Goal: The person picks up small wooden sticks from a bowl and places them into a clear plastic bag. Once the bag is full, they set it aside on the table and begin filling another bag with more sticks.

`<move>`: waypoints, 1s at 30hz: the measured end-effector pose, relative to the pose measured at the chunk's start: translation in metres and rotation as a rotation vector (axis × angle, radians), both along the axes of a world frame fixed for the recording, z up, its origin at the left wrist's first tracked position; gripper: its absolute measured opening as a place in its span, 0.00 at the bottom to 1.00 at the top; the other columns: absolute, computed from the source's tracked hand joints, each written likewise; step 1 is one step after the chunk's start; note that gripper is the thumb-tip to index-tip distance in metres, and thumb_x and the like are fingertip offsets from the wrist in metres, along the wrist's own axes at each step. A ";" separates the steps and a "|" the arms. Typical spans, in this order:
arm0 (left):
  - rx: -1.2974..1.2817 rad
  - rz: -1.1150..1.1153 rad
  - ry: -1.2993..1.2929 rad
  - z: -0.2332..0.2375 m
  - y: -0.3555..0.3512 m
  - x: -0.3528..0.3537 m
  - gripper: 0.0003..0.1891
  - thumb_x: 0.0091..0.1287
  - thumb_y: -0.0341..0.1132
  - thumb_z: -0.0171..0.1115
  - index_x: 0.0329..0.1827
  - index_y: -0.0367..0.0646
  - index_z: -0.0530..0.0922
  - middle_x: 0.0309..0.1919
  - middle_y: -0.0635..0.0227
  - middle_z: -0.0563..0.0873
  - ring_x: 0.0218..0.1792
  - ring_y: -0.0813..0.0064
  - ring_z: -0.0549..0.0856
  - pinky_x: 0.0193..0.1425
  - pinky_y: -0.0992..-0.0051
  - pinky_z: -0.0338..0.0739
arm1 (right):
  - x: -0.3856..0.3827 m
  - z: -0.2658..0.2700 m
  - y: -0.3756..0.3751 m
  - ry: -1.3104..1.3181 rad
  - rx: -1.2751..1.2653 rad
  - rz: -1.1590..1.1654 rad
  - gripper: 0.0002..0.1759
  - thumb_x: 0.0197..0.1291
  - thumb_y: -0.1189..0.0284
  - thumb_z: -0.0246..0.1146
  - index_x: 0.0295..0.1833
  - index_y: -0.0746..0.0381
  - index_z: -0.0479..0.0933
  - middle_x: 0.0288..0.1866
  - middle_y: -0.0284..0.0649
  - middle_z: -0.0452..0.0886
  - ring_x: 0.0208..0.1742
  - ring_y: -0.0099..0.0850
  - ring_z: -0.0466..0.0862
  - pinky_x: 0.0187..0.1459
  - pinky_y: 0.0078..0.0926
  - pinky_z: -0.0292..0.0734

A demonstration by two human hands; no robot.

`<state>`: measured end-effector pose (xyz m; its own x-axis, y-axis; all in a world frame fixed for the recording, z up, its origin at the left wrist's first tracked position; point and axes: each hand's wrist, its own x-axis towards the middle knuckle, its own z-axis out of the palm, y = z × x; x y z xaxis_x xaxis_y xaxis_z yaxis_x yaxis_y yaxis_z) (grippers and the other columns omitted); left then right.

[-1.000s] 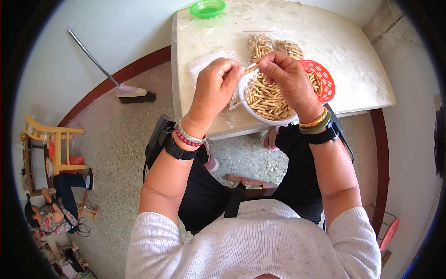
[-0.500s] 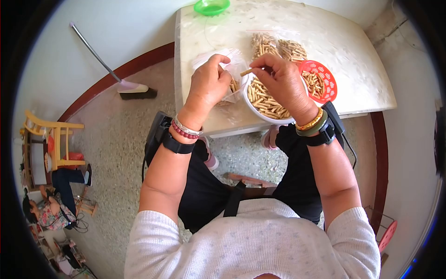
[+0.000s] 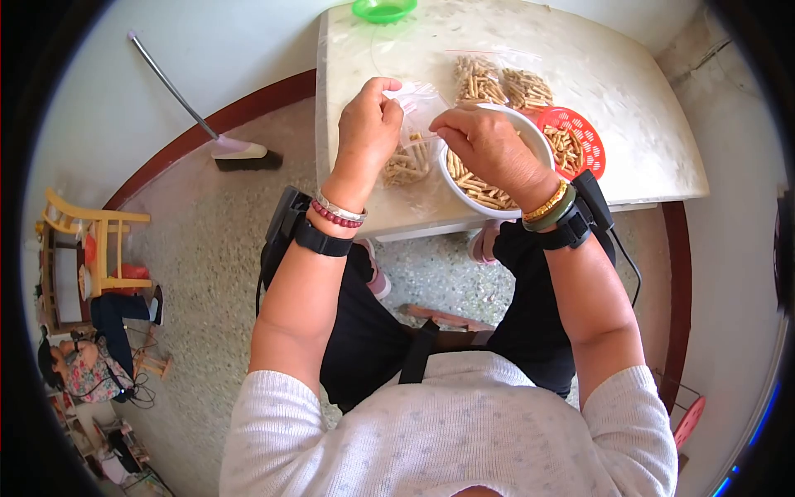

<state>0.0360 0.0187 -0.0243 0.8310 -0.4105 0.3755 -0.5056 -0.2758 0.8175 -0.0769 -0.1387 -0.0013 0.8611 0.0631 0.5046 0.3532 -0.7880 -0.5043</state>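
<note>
Bag of sticks point(image 3: 407, 161) hangs over the table point(image 3: 629, 99) edge, pinched at its top by the left hand point(image 3: 368, 124); right hand point(image 3: 489, 147) has its fingertips bunched at the bag's mouth, above the white bowl point(image 3: 544, 145).

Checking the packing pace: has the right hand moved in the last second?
Yes. The right hand has dropped back from the white bowl's far rim, towards the person, uncovering that rim.

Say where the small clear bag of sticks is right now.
Head view, left of centre: the clear bag is held by the left hand, just left of the white bowl.
</note>
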 end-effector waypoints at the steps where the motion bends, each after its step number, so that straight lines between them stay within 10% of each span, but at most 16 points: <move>1: -0.001 0.000 0.002 0.003 -0.001 -0.001 0.10 0.63 0.26 0.56 0.47 0.39 0.79 0.24 0.56 0.84 0.23 0.63 0.84 0.32 0.66 0.77 | -0.001 0.004 -0.001 0.030 -0.003 -0.020 0.06 0.61 0.74 0.60 0.38 0.64 0.81 0.35 0.49 0.83 0.37 0.47 0.84 0.41 0.39 0.80; 7: 0.120 0.070 -0.239 0.026 0.003 -0.012 0.08 0.62 0.27 0.59 0.43 0.40 0.80 0.25 0.55 0.85 0.26 0.56 0.84 0.33 0.63 0.78 | 0.001 0.007 -0.009 -0.036 0.043 -0.025 0.04 0.57 0.79 0.62 0.37 0.64 0.81 0.36 0.46 0.82 0.36 0.47 0.84 0.40 0.37 0.80; 9: 0.127 0.040 -0.299 0.027 0.004 -0.015 0.10 0.62 0.25 0.59 0.45 0.42 0.81 0.19 0.61 0.80 0.18 0.75 0.77 0.27 0.74 0.73 | 0.002 0.007 -0.016 -0.050 0.042 -0.022 0.04 0.57 0.79 0.62 0.37 0.64 0.81 0.36 0.46 0.82 0.36 0.47 0.84 0.40 0.37 0.80; 12: 0.215 -0.039 -0.188 0.030 0.001 -0.024 0.10 0.62 0.25 0.60 0.45 0.42 0.81 0.19 0.61 0.80 0.19 0.74 0.77 0.27 0.74 0.73 | -0.003 0.007 -0.025 -0.034 -0.004 -0.008 0.05 0.58 0.79 0.62 0.39 0.64 0.81 0.37 0.45 0.82 0.36 0.42 0.84 0.40 0.32 0.80; 16: 0.267 -0.094 -0.199 0.022 -0.005 -0.027 0.10 0.61 0.28 0.60 0.45 0.40 0.80 0.29 0.52 0.86 0.34 0.52 0.86 0.42 0.60 0.81 | -0.010 0.006 -0.034 0.100 0.035 0.030 0.08 0.60 0.79 0.63 0.45 0.62 0.81 0.38 0.39 0.82 0.36 0.30 0.84 0.40 0.24 0.79; 20: 0.230 -0.124 -0.226 0.018 -0.007 -0.024 0.10 0.62 0.30 0.60 0.46 0.39 0.79 0.29 0.52 0.86 0.33 0.52 0.86 0.41 0.60 0.80 | -0.005 -0.001 -0.045 0.112 0.447 -0.230 0.10 0.63 0.77 0.62 0.49 0.62 0.80 0.33 0.33 0.82 0.35 0.22 0.82 0.39 0.21 0.78; 24: 0.251 -0.111 -0.215 0.018 -0.007 -0.026 0.11 0.63 0.31 0.61 0.47 0.39 0.79 0.28 0.53 0.86 0.33 0.53 0.86 0.40 0.61 0.80 | -0.006 -0.037 -0.060 0.180 -0.005 -0.232 0.08 0.59 0.72 0.62 0.42 0.62 0.83 0.34 0.47 0.85 0.36 0.42 0.85 0.41 0.35 0.79; 30: 0.204 -0.124 -0.215 0.023 -0.007 -0.030 0.13 0.63 0.35 0.65 0.48 0.39 0.78 0.24 0.56 0.85 0.30 0.55 0.86 0.37 0.62 0.80 | -0.002 -0.065 -0.037 0.475 -0.266 -0.279 0.07 0.58 0.71 0.61 0.38 0.59 0.83 0.38 0.46 0.85 0.43 0.43 0.85 0.47 0.41 0.79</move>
<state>0.0058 0.0119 -0.0012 0.6805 -0.5884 0.4368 -0.7010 -0.3488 0.6221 -0.0785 -0.1757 -0.0668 0.9903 -0.1258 0.0593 -0.0996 -0.9388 -0.3297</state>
